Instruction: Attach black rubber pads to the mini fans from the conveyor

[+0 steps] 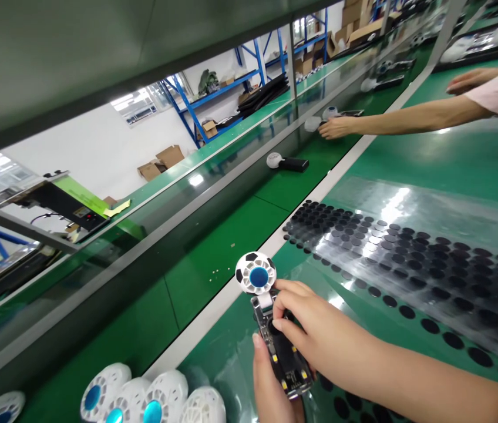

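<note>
My left hand (271,385) grips from below a small handheld fan (271,317) with a white football-patterned head, a blue centre and an exposed black handle body. My right hand (315,329) rests on top of that handle, its fingers bent and pressed onto it just below the fan head. Both hands are over the near bench edge. A clear sheet (407,252) covered with several round black pads lies right of my hands.
A green conveyor belt (214,252) runs diagonally to the left, carrying a fan (286,163) farther along. Several white fan heads (143,399) sit at the bottom left. A co-worker's arm (399,120) reaches onto the belt at upper right. Shelves with cardboard boxes stand behind.
</note>
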A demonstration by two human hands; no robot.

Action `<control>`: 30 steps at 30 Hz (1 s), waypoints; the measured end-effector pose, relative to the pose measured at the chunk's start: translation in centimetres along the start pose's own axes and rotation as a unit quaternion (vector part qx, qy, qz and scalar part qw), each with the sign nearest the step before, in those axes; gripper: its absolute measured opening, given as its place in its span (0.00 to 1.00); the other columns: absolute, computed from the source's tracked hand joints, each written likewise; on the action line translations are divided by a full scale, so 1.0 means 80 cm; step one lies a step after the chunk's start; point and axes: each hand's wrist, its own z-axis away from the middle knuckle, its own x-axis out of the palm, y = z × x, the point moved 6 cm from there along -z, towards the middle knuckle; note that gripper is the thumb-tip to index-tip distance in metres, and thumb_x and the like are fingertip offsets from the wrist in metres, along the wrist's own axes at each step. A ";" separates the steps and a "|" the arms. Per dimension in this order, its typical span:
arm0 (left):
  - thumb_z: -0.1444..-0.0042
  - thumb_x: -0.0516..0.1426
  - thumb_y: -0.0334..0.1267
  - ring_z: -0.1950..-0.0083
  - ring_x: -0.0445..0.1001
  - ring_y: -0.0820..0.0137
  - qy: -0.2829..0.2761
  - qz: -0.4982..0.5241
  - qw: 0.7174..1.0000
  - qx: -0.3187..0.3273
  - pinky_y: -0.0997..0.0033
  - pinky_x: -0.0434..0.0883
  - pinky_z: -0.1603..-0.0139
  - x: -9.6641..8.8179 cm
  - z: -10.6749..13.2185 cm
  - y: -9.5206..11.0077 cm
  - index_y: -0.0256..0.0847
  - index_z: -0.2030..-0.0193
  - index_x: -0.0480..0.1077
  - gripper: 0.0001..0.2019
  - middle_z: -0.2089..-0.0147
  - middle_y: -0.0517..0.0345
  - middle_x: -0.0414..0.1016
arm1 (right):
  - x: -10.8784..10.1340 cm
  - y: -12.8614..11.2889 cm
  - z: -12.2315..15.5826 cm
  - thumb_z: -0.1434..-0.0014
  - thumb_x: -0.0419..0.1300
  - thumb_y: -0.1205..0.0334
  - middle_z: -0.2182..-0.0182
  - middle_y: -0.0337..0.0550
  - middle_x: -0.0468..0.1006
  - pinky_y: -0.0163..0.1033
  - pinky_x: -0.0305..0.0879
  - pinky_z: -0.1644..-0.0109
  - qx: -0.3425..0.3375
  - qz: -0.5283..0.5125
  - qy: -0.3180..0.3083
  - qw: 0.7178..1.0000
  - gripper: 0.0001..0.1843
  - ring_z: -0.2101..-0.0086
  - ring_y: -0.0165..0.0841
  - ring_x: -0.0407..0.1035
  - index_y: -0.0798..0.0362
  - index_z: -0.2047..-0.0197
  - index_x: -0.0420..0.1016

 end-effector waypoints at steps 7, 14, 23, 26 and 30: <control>0.42 0.50 0.45 0.66 0.77 0.66 0.015 0.053 0.998 -0.026 0.70 0.72 0.60 0.005 0.002 -0.001 0.37 0.72 0.74 0.17 0.78 0.53 0.75 | 0.006 0.007 -0.002 0.44 0.50 0.70 0.42 0.42 0.58 0.46 0.57 0.44 0.010 -0.008 0.018 1.000 0.07 0.41 0.37 0.49 0.50 0.71 0.63; 0.41 0.48 0.45 0.64 0.77 0.64 0.023 0.066 0.997 -0.031 0.68 0.72 0.59 0.002 -0.002 -0.004 0.37 0.69 0.74 0.18 0.74 0.51 0.77 | 0.012 0.010 -0.002 0.44 0.50 0.71 0.43 0.44 0.59 0.46 0.57 0.44 0.001 0.001 0.027 1.000 0.08 0.41 0.37 0.50 0.50 0.71 0.64; 0.42 0.49 0.44 0.64 0.77 0.63 0.047 0.090 0.995 -0.015 0.70 0.73 0.68 -0.001 -0.004 -0.006 0.34 0.56 0.69 0.16 0.66 0.46 0.79 | 0.012 0.014 0.000 0.44 0.50 0.69 0.42 0.39 0.59 0.49 0.56 0.45 0.005 0.032 0.050 0.998 0.07 0.41 0.38 0.49 0.48 0.71 0.62; 0.42 0.49 0.45 0.73 0.77 0.63 0.061 0.052 0.996 -0.025 0.66 0.73 0.69 0.000 -0.002 -0.004 0.34 0.66 0.71 0.16 0.74 0.48 0.78 | 0.017 0.028 -0.003 0.46 0.52 0.66 0.38 0.40 0.51 0.50 0.56 0.45 0.086 -0.076 0.049 0.992 0.11 0.43 0.41 0.52 0.45 0.58 0.61; 0.44 0.51 0.47 0.74 0.77 0.61 0.082 0.031 0.996 -0.019 0.62 0.73 0.69 -0.010 -0.010 -0.009 0.33 0.63 0.71 0.17 0.73 0.46 0.78 | 0.048 0.036 -0.008 0.46 0.50 0.62 0.51 0.42 0.69 0.45 0.59 0.48 0.119 -0.308 -0.053 0.942 0.28 0.53 0.37 0.65 0.45 0.42 0.48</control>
